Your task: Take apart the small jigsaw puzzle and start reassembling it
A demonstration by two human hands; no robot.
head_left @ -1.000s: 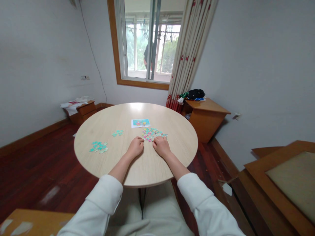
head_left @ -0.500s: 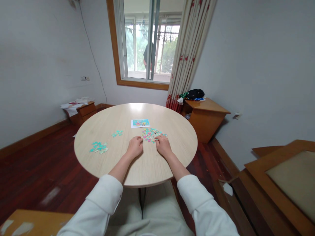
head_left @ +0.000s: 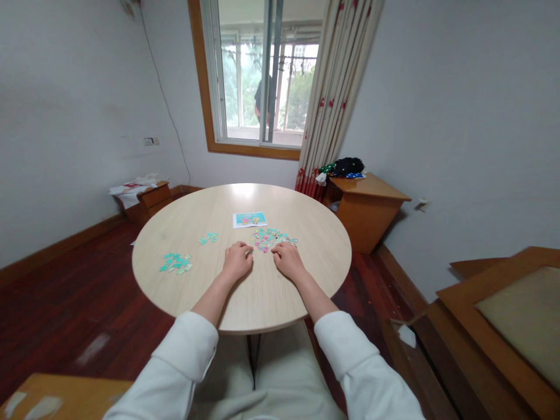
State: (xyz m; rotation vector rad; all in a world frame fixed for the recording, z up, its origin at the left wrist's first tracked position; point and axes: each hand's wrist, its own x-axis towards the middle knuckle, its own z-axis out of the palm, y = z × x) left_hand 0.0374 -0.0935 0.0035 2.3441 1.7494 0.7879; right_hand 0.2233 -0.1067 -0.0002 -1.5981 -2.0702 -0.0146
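A: Main stuff?
B: Puzzle pieces [head_left: 265, 238], small, pink, teal, pale. Loose, bunched together on the tabletop [head_left: 271, 297]; prints too small to read.
A: Others?
B: Small teal cluster [head_left: 209, 238], left of those. Bigger teal-and-pale heap [head_left: 175, 262], farther left, closer in. Well apart.

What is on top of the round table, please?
On the round table lie a multicoloured pile of puzzle pieces, a turquoise group, a smaller turquoise group and a picture sheet. The left hand and right hand are near the pile; anything beneath those hands is covered.
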